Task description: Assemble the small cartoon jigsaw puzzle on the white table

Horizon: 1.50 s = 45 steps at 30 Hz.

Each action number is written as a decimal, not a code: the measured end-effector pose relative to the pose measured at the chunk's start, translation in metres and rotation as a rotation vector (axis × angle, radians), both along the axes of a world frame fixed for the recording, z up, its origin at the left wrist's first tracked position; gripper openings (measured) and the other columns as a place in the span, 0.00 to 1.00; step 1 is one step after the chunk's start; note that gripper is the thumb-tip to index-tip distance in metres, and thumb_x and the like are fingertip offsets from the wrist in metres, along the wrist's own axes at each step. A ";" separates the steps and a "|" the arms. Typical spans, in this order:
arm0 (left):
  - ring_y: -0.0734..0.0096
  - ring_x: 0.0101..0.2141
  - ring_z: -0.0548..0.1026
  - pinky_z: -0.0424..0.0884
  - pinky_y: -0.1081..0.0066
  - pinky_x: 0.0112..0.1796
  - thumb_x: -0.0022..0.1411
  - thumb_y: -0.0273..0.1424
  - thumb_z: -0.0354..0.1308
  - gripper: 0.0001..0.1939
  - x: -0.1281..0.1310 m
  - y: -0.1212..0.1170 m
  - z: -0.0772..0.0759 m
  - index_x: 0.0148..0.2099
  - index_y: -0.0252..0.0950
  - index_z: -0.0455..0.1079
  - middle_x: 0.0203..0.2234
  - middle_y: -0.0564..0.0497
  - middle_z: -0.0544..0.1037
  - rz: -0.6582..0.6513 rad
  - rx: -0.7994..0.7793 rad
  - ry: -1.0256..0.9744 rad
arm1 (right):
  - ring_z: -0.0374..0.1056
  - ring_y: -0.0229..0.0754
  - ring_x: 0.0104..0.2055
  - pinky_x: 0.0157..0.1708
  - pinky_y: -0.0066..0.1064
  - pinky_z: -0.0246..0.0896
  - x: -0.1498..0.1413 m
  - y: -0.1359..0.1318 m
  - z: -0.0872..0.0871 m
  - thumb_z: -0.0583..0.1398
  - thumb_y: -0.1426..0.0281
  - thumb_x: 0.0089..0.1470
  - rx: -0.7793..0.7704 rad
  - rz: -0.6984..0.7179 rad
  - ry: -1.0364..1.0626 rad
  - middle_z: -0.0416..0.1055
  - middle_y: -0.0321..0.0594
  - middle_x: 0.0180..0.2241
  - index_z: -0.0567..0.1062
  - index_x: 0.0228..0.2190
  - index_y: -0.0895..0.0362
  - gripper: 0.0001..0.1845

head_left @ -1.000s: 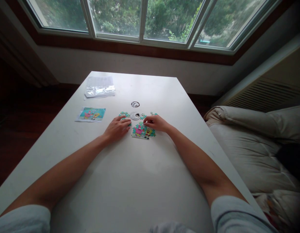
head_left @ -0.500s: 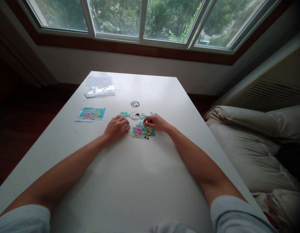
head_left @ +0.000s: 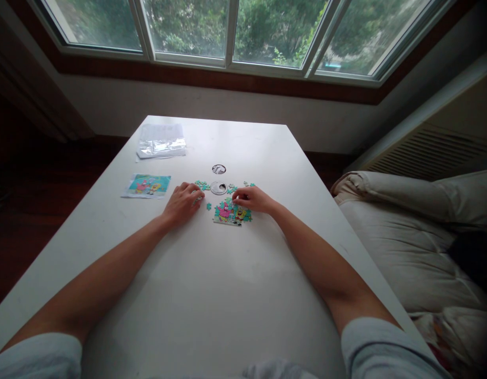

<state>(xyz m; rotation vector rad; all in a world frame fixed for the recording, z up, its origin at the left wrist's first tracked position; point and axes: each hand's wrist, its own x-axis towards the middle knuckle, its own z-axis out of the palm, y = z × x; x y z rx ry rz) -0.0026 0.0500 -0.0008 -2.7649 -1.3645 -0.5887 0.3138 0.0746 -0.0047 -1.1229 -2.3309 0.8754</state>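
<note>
A partly joined jigsaw puzzle (head_left: pixel 226 213) with pink and yellow cartoon figures lies mid-table. My right hand (head_left: pixel 252 199) rests over its upper right edge, fingers curled and thumb pressed in; whatever they pinch is hidden. Left of the puzzle, my left hand (head_left: pixel 183 203) lies low over the table with its fingers bent and slightly apart, and nothing shows in it. A single loose puzzle piece (head_left: pixel 209 206) sits between that hand and the puzzle. Just beyond its fingertips is a cluster of green-blue puzzle pieces (head_left: pixel 203 185). More loose pieces (head_left: pixel 231 188) lie behind the puzzle.
Two round items, a silvery disc (head_left: pixel 219 188) and a dark-rimmed one (head_left: pixel 219 169), lie beyond the puzzle. A printed reference picture (head_left: pixel 149 185) and a clear plastic bag with paper (head_left: pixel 162 141) are at the left of the white table (head_left: pixel 212 295). A cushioned seat (head_left: pixel 405 247) stands right.
My left hand has drawn back left and slightly away from me, leaving the loose puzzle piece uncovered on the table. My right hand has hardly moved.
</note>
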 end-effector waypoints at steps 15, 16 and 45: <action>0.54 0.50 0.68 0.67 0.53 0.51 0.66 0.34 0.56 0.13 0.014 -0.012 -0.002 0.49 0.44 0.79 0.47 0.46 0.77 -0.054 -0.022 -0.019 | 0.56 0.34 0.25 0.29 0.26 0.48 -0.001 -0.001 0.001 0.61 0.59 0.57 -0.015 0.002 0.011 0.64 0.31 0.22 0.79 0.36 0.58 0.15; 0.54 0.50 0.68 0.68 0.53 0.51 0.66 0.33 0.56 0.13 0.014 -0.012 -0.002 0.49 0.44 0.79 0.47 0.46 0.77 -0.057 -0.025 -0.022 | 0.56 0.34 0.25 0.29 0.26 0.48 -0.001 -0.001 0.001 0.61 0.59 0.57 -0.014 0.001 0.010 0.65 0.31 0.22 0.79 0.36 0.58 0.15; 0.58 0.44 0.74 0.66 0.58 0.49 0.63 0.27 0.57 0.09 0.022 -0.015 -0.003 0.44 0.40 0.74 0.40 0.49 0.81 -0.010 -0.126 -0.129 | 0.62 0.34 0.28 0.32 0.26 0.55 -0.010 -0.005 0.002 0.63 0.63 0.58 0.085 0.034 0.021 0.72 0.36 0.28 0.83 0.39 0.57 0.13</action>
